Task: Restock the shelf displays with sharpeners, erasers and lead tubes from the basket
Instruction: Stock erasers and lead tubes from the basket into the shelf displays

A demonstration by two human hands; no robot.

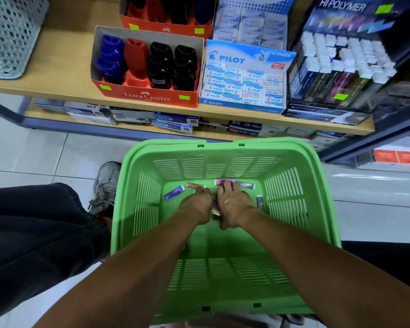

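Both hands deep in green basket point(128, 176). Left hand point(195, 204) and right hand point(233, 204) side by side, fingers on lead tubes point(174, 193) scattered far side, long axes mostly left-right. Actual grip? Can't tell, fingertips hidden.

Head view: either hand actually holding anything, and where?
Both hands, left hand and right hand, gather lead tubes at the basket floor; the grip point is hidden.

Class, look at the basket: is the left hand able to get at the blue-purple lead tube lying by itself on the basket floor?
Probably yes. The blue-purple lead tube lies uncovered on the green basket floor, just left of the left hand, with nothing between them.
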